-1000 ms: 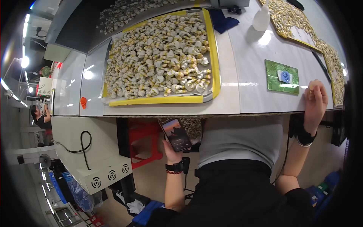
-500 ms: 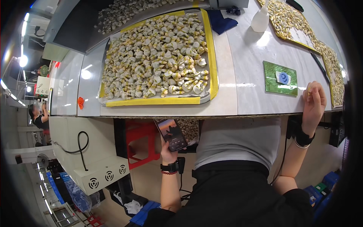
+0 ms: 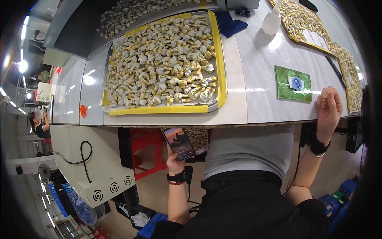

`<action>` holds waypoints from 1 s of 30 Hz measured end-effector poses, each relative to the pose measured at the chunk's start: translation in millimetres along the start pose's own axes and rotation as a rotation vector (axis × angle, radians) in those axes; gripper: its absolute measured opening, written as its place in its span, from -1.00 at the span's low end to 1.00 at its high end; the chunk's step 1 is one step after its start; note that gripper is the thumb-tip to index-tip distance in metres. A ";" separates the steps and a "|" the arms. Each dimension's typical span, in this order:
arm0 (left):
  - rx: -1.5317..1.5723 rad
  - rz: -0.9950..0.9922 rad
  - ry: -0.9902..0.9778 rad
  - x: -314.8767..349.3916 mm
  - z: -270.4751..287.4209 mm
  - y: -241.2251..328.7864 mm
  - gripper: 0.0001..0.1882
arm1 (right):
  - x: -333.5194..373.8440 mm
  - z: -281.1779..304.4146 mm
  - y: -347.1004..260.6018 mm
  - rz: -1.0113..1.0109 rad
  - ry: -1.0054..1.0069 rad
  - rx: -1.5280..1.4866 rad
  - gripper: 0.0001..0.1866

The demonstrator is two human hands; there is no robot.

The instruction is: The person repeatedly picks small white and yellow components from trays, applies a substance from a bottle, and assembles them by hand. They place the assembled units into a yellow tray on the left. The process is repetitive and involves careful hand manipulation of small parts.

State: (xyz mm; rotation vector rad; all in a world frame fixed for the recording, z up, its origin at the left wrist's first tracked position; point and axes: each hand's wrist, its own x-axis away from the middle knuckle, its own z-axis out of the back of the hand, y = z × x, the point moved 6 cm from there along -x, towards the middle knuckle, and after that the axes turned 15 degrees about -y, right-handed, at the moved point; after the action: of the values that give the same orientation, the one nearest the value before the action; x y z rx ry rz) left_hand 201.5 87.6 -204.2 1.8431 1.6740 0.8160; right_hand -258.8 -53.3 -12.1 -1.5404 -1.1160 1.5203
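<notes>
The table lies beyond our left hand, which clasps a phone, likely slick, best edge-held; our right hand curls, contents unclear.

Toward the left I have a tray with small pieces heaped in it on the table, a cloth just off its far right corner. On the table's right side I see a squeeze bottle behind a flat slab with a coiled piece on it, a second tray behind and to the right, and the right hand just right of the slab at the near edge. Below that edge I find a phone in the left hand, a stool to their left, and a vented cabinet farther left.
</notes>
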 end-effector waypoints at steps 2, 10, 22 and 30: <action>0.003 -0.003 -0.006 -1.3 0.1 -0.5 -0.18 | 0.7 0.6 0.0 0.002 0.021 0.007 -0.82; -0.446 0.066 0.076 -5.0 -6.2 0.9 -0.28 | 0.4 0.5 -1.2 0.004 0.009 0.004 -0.82; 0.065 0.022 0.250 -33.9 49.2 -20.6 -0.48 | -0.2 -9.5 -2.9 0.007 0.046 0.020 -0.81; -0.067 0.187 0.309 -147.2 69.8 -44.7 -0.51 | -1.9 -13.6 -13.4 -0.018 0.127 0.103 -0.76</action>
State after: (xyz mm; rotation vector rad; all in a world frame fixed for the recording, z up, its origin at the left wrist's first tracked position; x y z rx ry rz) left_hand 213.3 -52.6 -297.8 1.9233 1.6438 1.2758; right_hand -246.6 -48.6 1.9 -1.5296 -0.9621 1.4240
